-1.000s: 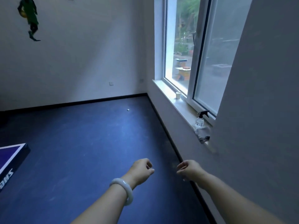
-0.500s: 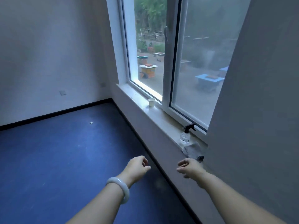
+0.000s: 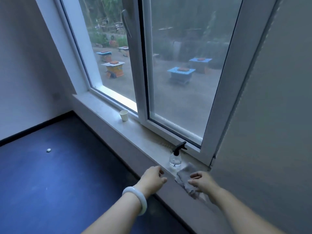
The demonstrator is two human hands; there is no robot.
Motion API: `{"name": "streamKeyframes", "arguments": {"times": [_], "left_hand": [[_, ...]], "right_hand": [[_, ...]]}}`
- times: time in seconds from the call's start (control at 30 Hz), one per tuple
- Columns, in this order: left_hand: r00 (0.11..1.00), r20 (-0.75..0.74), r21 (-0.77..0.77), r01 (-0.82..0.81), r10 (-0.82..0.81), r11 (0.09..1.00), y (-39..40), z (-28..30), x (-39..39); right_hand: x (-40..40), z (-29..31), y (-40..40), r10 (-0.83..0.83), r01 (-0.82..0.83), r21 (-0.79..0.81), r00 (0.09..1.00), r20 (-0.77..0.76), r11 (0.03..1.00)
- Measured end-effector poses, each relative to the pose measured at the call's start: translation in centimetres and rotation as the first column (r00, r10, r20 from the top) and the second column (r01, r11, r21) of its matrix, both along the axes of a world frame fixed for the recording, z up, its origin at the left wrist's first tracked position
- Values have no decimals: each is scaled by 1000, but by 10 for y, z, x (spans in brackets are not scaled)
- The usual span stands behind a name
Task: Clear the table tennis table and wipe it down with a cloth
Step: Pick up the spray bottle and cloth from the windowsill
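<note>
A grey cloth (image 3: pixel 184 177) lies crumpled on the near end of the white windowsill (image 3: pixel 104 107), partly hanging over its edge. Just behind it stands a clear spray bottle (image 3: pixel 175 158) with a black trigger head. My right hand (image 3: pixel 201 182) hovers over the cloth's right side with fingers loosely spread, holding nothing. My left hand (image 3: pixel 152 179), a pale bangle on its wrist, is at the sill's edge left of the bottle, fingers relaxed and empty. The table tennis table is out of view.
A small paper cup (image 3: pixel 124 115) stands farther along the sill by the window frame. A white ball (image 3: pixel 48 150) lies on the blue floor at left. A grey wall rises close on the right.
The view has swung right and closer to the windowsill. Both hands have reached forward, the right one now over the cloth and the left one at the sill's edge.
</note>
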State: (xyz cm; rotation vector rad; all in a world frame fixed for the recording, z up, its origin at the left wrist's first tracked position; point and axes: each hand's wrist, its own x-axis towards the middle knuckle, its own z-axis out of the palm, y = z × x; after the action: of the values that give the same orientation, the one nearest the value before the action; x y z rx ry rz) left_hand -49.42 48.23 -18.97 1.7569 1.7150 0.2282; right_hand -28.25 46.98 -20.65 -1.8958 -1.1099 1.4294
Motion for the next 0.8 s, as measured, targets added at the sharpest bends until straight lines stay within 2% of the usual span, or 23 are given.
{"name": "streamKeyframes", "arguments": {"times": [0.1,0.23,0.5,0.67,0.8], "left_hand": [[1000,-4,-1,3,-3,1000,38,-6,-1],[999,46,-28,4,-3,1000,74,-21,2],[988,65,-139,146,-138,979,137,-69,8],[961,61,-188,275,-269,943,168,-97,5],[927,72,-150,374,-367,915,188,-111,0]], "right_hand": [[-3,-7,34,24,-24,25,1000,14,999],[-8,-19,66,20,-20,-21,1000,16,1000],[-5,-50,94,-124,135,-131,989,86,982],[-8,-65,92,-194,228,-190,964,183,955],[-14,-82,96,-104,193,-227,930,352,954]]}}
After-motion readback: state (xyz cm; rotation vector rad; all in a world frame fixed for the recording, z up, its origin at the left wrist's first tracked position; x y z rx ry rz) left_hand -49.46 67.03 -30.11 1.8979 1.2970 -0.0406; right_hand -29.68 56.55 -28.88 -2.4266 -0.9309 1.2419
